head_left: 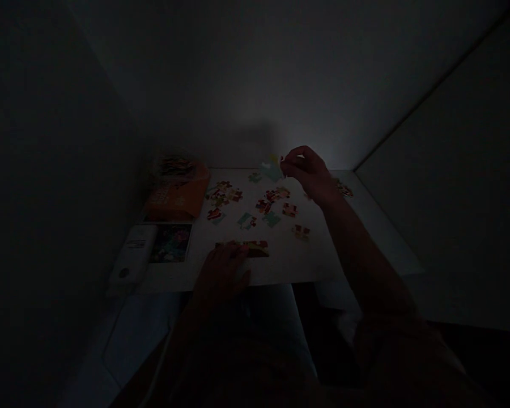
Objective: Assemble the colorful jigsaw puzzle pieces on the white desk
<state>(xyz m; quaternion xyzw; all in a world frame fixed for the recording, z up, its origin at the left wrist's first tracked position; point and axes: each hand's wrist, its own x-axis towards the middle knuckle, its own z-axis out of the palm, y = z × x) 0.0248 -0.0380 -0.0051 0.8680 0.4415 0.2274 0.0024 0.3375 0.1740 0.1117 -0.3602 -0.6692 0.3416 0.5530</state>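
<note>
The right grip (pixel 308 175) is raised over the far part of the tabletop (pixel 276 266), its fingers curled almost closed. It appears to pinch a pale blue jigsaw piece (pixel 272 169) at the fingertips, at about 12 o'clock, though dim light and blur make the hold hard to confirm. With so small a contact, a slight slip could drop the piece among the others below.

The left grip (pixel 221 275) lies low at about 6 o'clock, with its fingers against the end of a strip of joined pieces (pixel 255 248). How firmly it holds them, I cannot tell. Pressure or a sideways drag here could pull the joins apart or skew the strip.

Loose puzzle pieces (pixel 263 207) are scattered across the middle, and the right forearm (pixel 357 266) passes close above those nearer 3 o'clock, so a low sweep could knock them out of place. A small group of pieces (pixel 344 190) sits near the edge at about 2 o'clock, where a nudge could send it over.

An orange box (pixel 176 195) stands at 10 o'clock, with a picture card (pixel 170 242) and a white box (pixel 134 255) near 9 o'clock. In this gloom, similar colours could easily be misread.
</note>
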